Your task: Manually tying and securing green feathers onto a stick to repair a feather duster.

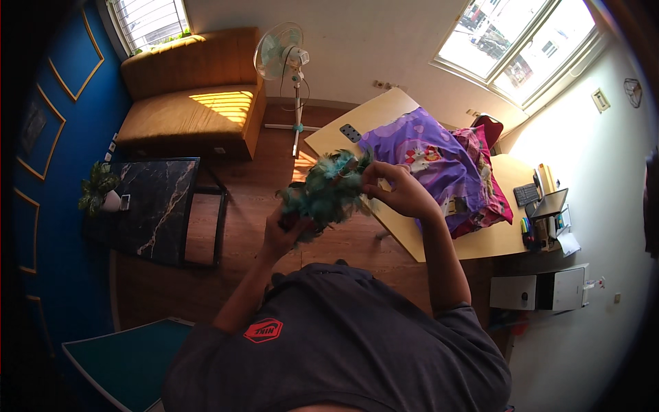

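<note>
A fluffy teal-green feathery bundle (326,189) is held up in front of my chest, between my two hands. My left hand (280,232) is closed round its lower left end, where a small dark red patch shows. At its upper right side my right hand (392,187) is closed in a pinch, thumb and finger together at the feathers' edge. The feathers hide part of the left fingers. Beyond my right hand, a purple printed cloth (432,154) and a pink patterned pillow (484,196) lie on the light wooden desk (384,110).
An orange sofa (185,110) and a standing fan (294,58) are at the back. To the left stands a black marble-patterned table (154,206) with a potted plant (101,189). A laptop (551,204) and keyboard (526,195) sit on the desk's right end. A green board (134,360) is lower left.
</note>
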`<action>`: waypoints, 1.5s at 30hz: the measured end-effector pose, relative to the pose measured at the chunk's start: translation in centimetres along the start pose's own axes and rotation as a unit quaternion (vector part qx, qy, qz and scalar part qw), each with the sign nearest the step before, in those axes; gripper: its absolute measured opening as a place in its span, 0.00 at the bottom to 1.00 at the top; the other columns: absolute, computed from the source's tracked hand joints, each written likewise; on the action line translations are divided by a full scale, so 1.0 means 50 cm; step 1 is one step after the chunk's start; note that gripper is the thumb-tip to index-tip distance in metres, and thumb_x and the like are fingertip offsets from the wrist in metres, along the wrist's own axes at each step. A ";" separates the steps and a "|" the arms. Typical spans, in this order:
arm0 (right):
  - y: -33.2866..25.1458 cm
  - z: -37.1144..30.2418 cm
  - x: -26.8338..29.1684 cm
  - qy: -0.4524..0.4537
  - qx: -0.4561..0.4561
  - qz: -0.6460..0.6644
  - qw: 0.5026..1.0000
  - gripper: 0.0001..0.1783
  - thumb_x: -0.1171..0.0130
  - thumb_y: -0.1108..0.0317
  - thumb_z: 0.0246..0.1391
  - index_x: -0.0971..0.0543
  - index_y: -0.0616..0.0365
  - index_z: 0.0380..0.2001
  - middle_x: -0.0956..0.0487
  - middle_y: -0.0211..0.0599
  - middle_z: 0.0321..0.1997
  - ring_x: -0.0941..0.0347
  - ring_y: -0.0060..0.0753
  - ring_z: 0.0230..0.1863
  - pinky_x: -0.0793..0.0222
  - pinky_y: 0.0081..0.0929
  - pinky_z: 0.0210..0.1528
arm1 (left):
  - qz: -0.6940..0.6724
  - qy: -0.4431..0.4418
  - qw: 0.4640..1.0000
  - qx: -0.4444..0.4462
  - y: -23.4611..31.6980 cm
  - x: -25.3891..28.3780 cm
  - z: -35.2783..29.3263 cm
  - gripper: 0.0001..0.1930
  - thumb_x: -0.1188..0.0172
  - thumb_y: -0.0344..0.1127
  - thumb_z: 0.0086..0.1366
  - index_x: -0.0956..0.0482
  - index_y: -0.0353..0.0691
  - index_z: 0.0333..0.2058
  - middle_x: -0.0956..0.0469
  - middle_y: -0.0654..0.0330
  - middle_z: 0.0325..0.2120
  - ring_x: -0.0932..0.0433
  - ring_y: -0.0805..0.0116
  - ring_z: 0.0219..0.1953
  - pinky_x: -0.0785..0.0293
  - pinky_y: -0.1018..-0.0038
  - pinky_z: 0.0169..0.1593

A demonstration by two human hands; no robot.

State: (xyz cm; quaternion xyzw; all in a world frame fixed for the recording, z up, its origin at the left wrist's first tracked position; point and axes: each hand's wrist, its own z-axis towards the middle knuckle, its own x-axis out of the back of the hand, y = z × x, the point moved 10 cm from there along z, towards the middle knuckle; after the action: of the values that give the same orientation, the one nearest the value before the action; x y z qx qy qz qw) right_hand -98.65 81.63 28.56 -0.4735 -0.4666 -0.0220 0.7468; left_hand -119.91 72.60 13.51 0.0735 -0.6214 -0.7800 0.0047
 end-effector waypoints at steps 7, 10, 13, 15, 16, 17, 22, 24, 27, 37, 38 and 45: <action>0.016 -0.015 0.045 0.019 -0.027 0.100 0.994 0.10 0.34 0.64 0.61 0.19 0.61 0.34 0.20 0.30 0.32 0.25 0.25 0.39 0.34 0.28 0.49 | 0.084 -0.024 0.996 -0.001 -0.018 0.001 -0.002 0.18 0.31 0.32 0.65 0.22 0.33 0.51 0.14 0.56 0.34 0.14 0.70 0.36 0.17 0.73 0.39; 0.001 -0.015 0.060 0.012 0.023 0.313 0.949 0.11 0.38 0.64 0.64 0.19 0.63 0.36 0.21 0.30 0.35 0.25 0.27 0.42 0.35 0.28 0.53 | 0.160 -0.040 0.986 -0.017 -0.018 0.004 -0.004 0.19 0.30 0.33 0.64 0.22 0.35 0.52 0.14 0.54 0.34 0.13 0.68 0.36 0.17 0.71 0.40; 0.010 -0.016 0.044 0.031 0.078 0.510 0.856 0.09 0.40 0.67 0.66 0.20 0.65 0.38 0.22 0.32 0.38 0.27 0.24 0.44 0.34 0.25 0.51 | 0.158 -0.050 0.986 -0.027 -0.017 -0.005 -0.006 0.19 0.30 0.33 0.64 0.22 0.36 0.52 0.13 0.53 0.35 0.12 0.65 0.37 0.17 0.70 0.40; 0.045 -0.018 0.022 0.065 0.046 0.580 0.811 0.09 0.41 0.68 0.67 0.21 0.63 0.42 0.22 0.31 0.39 0.27 0.22 0.42 0.32 0.23 0.50 | 0.142 -0.048 0.988 -0.027 -0.015 -0.004 -0.004 0.19 0.30 0.33 0.64 0.22 0.37 0.52 0.13 0.53 0.36 0.12 0.64 0.38 0.17 0.69 0.40; 0.051 -0.019 0.017 0.064 0.046 0.579 0.811 0.09 0.41 0.68 0.67 0.21 0.63 0.42 0.22 0.31 0.39 0.27 0.22 0.42 0.32 0.23 0.50 | 0.136 -0.044 0.989 -0.030 -0.015 0.001 -0.003 0.19 0.30 0.33 0.64 0.22 0.36 0.52 0.13 0.53 0.35 0.12 0.65 0.38 0.17 0.70 0.41; 0.062 -0.020 0.006 0.055 0.013 0.496 0.866 0.08 0.40 0.68 0.66 0.20 0.62 0.42 0.22 0.31 0.39 0.26 0.23 0.41 0.31 0.23 0.49 | 0.129 -0.041 0.990 -0.033 -0.016 0.008 -0.003 0.20 0.30 0.33 0.64 0.22 0.36 0.52 0.13 0.54 0.35 0.12 0.65 0.38 0.17 0.70 0.41; 0.052 -0.019 -0.059 0.023 -0.026 0.073 0.997 0.12 0.36 0.68 0.64 0.22 0.60 0.47 0.22 0.27 0.39 0.25 0.18 0.42 0.30 0.21 0.51 | 0.075 -0.045 0.996 -0.001 -0.027 0.033 0.007 0.20 0.29 0.34 0.64 0.22 0.34 0.51 0.13 0.55 0.34 0.13 0.69 0.38 0.17 0.71 0.42; 0.051 -0.022 -0.055 0.053 -0.041 0.143 0.987 0.14 0.35 0.69 0.63 0.23 0.61 0.49 0.22 0.28 0.39 0.26 0.19 0.42 0.30 0.23 0.51 | 0.070 -0.060 0.996 -0.005 -0.026 0.039 0.014 0.19 0.29 0.34 0.64 0.22 0.33 0.50 0.13 0.55 0.34 0.13 0.70 0.38 0.17 0.72 0.42; 0.050 -0.031 -0.014 0.103 -0.060 0.377 0.918 0.19 0.34 0.64 0.61 0.23 0.61 0.52 0.21 0.28 0.36 0.25 0.21 0.41 0.30 0.23 0.48 | 0.156 -0.087 0.984 0.024 -0.054 0.056 0.024 0.17 0.30 0.32 0.64 0.21 0.32 0.48 0.13 0.56 0.33 0.13 0.71 0.38 0.18 0.72 0.41; 0.162 -0.027 0.017 0.141 -0.110 0.364 0.914 0.26 0.36 0.61 0.63 0.27 0.60 0.60 0.19 0.35 0.39 0.29 0.24 0.31 0.32 0.24 0.37 | 0.068 -0.135 0.988 0.027 -0.168 -0.004 0.124 0.17 0.28 0.33 0.63 0.21 0.35 0.47 0.13 0.56 0.31 0.13 0.70 0.34 0.19 0.72 0.38; 0.182 -0.023 0.027 0.140 -0.110 0.367 0.913 0.26 0.36 0.61 0.63 0.27 0.60 0.60 0.19 0.35 0.39 0.29 0.24 0.31 0.32 0.24 0.37 | 0.106 -0.117 0.987 0.016 -0.185 -0.001 0.144 0.18 0.27 0.34 0.62 0.22 0.35 0.47 0.14 0.56 0.30 0.13 0.69 0.33 0.20 0.71 0.36; 0.413 0.062 0.087 0.102 -0.255 0.101 0.956 0.17 0.35 0.62 0.61 0.21 0.63 0.48 0.19 0.43 0.30 0.22 0.38 0.33 0.28 0.35 0.41 | 0.231 -0.127 0.965 0.008 -0.219 -0.092 0.302 0.21 0.25 0.42 0.60 0.22 0.37 0.44 0.17 0.56 0.25 0.18 0.67 0.23 0.24 0.70 0.29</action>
State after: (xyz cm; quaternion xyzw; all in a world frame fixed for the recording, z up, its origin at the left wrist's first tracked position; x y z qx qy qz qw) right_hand -88.48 97.03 17.84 -0.6879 -0.3169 -0.1126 0.6432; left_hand -116.24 90.15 6.66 -0.1716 -0.6231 -0.7558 0.1055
